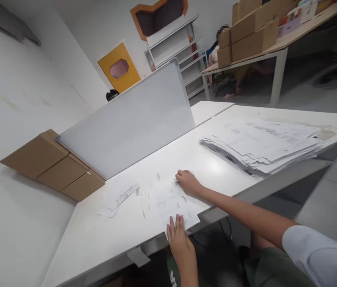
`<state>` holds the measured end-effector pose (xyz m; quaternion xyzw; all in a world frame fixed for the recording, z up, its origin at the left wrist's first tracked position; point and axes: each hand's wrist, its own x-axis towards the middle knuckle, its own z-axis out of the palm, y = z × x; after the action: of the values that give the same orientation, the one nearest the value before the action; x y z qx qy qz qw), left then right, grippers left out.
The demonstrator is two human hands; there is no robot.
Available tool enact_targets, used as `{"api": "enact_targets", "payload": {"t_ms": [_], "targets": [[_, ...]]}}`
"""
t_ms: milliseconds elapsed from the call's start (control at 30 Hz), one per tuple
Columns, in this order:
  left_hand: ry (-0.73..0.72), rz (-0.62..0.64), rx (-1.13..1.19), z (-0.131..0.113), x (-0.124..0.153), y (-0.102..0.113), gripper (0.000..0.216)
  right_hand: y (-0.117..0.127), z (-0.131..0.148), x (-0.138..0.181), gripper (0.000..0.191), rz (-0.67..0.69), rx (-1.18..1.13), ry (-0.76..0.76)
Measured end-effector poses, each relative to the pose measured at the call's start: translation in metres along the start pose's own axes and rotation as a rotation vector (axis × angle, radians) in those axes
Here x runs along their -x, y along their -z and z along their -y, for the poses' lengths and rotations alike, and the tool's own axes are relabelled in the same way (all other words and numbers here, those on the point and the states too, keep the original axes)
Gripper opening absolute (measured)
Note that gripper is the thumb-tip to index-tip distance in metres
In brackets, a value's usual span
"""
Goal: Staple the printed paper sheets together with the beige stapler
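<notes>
A printed sheet (168, 204) lies near the front edge of the desk (96, 243), with the left hand (183, 244) at its 6 o'clock, fingers straight and laid flat on the paper. At the sheet's 1 o'clock, the right hand (189, 181) rests low with its fingers curled, though I cannot tell whether they grip anything. Smaller paper pieces (127, 194) lie at the sheet's 9 o'clock, a thick paper stack (264, 145) sits at 2 o'clock, well apart, and an upright white panel (135, 119) stands at 11 o'clock.
</notes>
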<state>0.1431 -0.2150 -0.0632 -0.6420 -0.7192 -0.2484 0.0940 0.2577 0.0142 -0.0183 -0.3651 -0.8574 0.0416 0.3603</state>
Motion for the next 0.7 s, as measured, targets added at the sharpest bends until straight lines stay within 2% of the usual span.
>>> {"api": "enact_targets", "payload": {"t_ms": [67,167,267,333,500,700], "targets": [[0.037,-0.005,-0.006,0.0,0.005,0.004,0.072,0.003,0.0,0.004,0.028,-0.092,-0.023,0.039],[0.182,-0.099,-0.026,-0.003,0.015,0.01,0.069,0.007,0.004,0.013,0.03,-0.234,-0.101,0.132],[0.278,-0.175,-0.042,-0.011,0.018,0.015,0.064,0.011,0.017,0.029,0.026,-0.22,-0.201,0.162],[0.255,-0.148,-0.033,-0.02,0.015,0.015,0.065,0.011,0.03,0.043,0.026,-0.144,-0.281,0.07],[0.226,-0.081,-0.002,-0.035,0.013,-0.003,0.068,0.007,0.061,0.063,0.025,0.048,-0.515,-0.324],[0.181,-0.102,0.017,-0.031,0.027,-0.018,0.069,0.016,0.062,0.049,0.051,0.154,-0.732,-0.618]]}}
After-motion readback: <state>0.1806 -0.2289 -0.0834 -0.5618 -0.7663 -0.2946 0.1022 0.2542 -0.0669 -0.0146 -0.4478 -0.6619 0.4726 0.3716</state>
